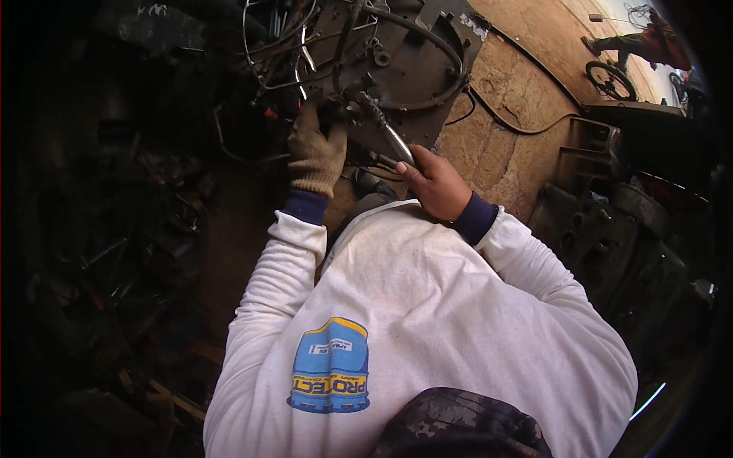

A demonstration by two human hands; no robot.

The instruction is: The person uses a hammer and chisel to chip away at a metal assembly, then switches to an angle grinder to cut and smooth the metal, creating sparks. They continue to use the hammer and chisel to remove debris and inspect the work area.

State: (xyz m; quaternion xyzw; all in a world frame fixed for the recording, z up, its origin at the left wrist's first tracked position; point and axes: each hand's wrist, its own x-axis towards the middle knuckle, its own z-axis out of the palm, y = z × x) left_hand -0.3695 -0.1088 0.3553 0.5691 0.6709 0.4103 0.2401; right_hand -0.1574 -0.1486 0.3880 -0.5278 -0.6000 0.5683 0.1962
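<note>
Head view: the right hand [439,183], bare, has its fingers clamped on the near end of a silver tool [393,137]. From those fingers the tool slants forward and left, its far end just beside the gloved fingertips of the left hand [317,149]. That hand's thumb stands apart from its fingers, next to a small dark part [334,111]; whether they grip it, I cannot tell, as the spot is dim.

Ahead of both hands' fingers spreads a dark metal desk [416,61]. On it, forward and right of the left fingers, lie a curved hose [452,55] and a small ring [381,56]. Thin cables [252,38] tangle forward and left of the same fingers, with a red piece [271,113] just to their left. Right of the right fingers is brown floor [496,153]; well beyond, a wheel [611,81].
</note>
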